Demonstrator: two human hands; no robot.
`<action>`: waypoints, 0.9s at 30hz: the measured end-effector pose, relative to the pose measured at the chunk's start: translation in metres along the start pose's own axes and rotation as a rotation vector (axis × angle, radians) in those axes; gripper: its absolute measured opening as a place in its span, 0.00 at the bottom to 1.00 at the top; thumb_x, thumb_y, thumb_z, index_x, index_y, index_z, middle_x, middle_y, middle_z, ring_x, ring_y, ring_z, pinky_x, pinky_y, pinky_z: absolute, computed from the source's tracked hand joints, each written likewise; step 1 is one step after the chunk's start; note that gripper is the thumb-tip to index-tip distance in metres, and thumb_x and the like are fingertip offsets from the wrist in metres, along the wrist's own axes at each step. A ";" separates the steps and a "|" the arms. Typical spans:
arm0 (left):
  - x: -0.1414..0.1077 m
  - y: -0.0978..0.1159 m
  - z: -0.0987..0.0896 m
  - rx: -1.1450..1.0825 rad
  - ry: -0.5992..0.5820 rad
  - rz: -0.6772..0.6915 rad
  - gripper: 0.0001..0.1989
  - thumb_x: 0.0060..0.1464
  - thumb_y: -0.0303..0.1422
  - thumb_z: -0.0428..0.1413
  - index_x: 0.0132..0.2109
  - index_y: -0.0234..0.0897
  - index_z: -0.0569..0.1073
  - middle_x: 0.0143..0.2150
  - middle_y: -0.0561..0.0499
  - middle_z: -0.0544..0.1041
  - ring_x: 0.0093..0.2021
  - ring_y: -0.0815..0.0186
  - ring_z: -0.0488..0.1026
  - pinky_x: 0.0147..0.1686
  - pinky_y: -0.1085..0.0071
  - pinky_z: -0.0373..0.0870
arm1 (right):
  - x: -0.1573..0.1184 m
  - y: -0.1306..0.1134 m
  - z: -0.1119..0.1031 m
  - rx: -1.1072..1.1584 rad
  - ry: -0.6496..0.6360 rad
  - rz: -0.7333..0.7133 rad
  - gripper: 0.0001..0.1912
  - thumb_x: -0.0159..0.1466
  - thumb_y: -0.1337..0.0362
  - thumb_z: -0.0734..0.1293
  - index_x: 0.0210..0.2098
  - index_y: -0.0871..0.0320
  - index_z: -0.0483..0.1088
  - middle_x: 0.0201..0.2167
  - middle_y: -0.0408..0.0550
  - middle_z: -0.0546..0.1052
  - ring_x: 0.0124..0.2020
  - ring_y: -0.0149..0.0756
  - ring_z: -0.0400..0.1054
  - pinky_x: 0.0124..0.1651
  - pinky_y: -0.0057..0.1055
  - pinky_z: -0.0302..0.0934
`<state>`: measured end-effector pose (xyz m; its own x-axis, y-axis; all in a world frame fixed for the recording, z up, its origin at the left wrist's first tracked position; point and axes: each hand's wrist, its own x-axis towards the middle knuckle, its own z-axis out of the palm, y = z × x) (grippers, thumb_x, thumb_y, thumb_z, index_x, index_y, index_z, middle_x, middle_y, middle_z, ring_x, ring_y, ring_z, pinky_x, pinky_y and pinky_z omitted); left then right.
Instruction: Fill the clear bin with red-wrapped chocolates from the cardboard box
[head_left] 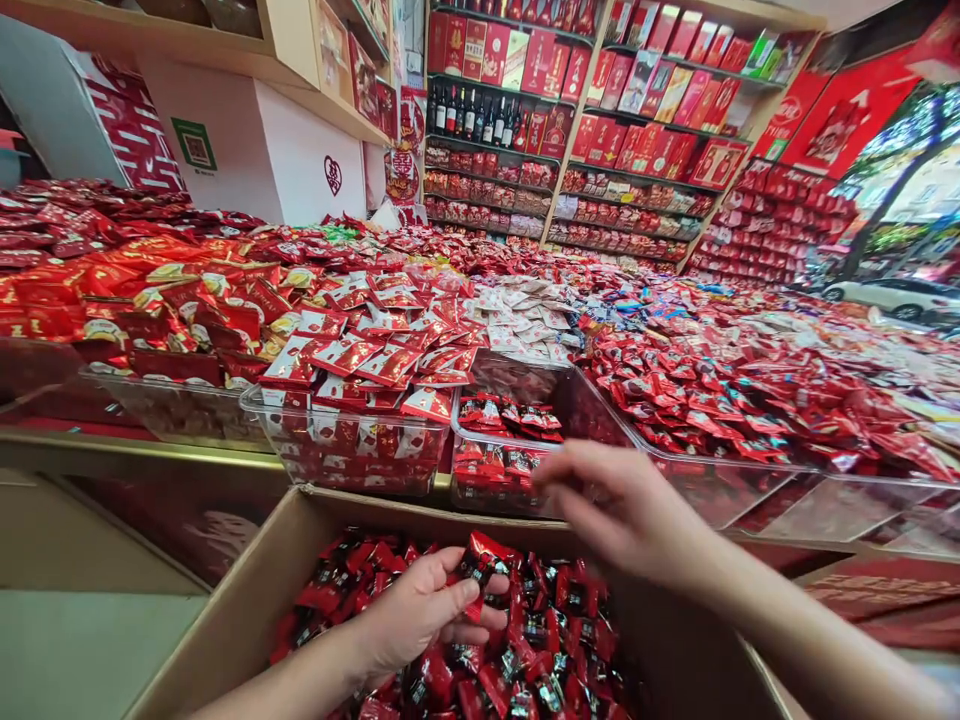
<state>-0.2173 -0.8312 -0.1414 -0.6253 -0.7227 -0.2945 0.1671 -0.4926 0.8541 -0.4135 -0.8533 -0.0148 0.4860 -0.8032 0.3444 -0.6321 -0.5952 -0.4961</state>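
Note:
My left hand is closed around a red and black wrapped candy, with thumb on top and fingers beneath. It hovers over a cardboard box holding many loose candies of the same look. Raised higher, my right hand is smeared by motion in front of a clear plastic bin. Rows of like candies lie in that bin, below its rim. Whether the right fingers hold anything is hidden by the blur.
Left of the bin stands a clear bin heaped with red and white packets. Red packets pile up to the right. A gold-edged ledge runs between box and bins. Shelves of boxes and bottles stand behind.

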 end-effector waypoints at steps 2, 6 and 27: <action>-0.001 0.000 0.003 0.039 -0.032 0.003 0.17 0.49 0.37 0.51 0.46 0.37 0.62 0.43 0.44 0.69 0.37 0.62 0.71 0.35 0.68 0.65 | -0.023 -0.001 0.026 0.082 -0.098 0.114 0.08 0.57 0.66 0.57 0.35 0.57 0.65 0.28 0.43 0.70 0.28 0.28 0.62 0.31 0.24 0.56; -0.002 -0.004 0.007 0.147 -0.084 -0.032 0.17 0.48 0.39 0.51 0.44 0.35 0.63 0.40 0.45 0.71 0.33 0.63 0.72 0.30 0.70 0.65 | -0.043 0.016 0.075 0.350 -0.160 0.292 0.12 0.56 0.59 0.58 0.35 0.60 0.65 0.26 0.44 0.70 0.26 0.28 0.61 0.28 0.23 0.56; -0.005 0.003 0.007 0.743 0.106 0.194 0.08 0.44 0.35 0.54 0.27 0.34 0.66 0.22 0.55 0.67 0.24 0.71 0.64 0.24 0.77 0.58 | -0.056 0.009 0.077 0.232 -0.345 0.258 0.11 0.47 0.67 0.64 0.32 0.56 0.64 0.28 0.41 0.69 0.27 0.27 0.60 0.28 0.21 0.53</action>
<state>-0.2189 -0.8252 -0.1346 -0.5545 -0.8239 -0.1174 -0.3121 0.0751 0.9471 -0.3995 -0.8115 -0.1000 0.5272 -0.8461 -0.0780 -0.6265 -0.3251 -0.7084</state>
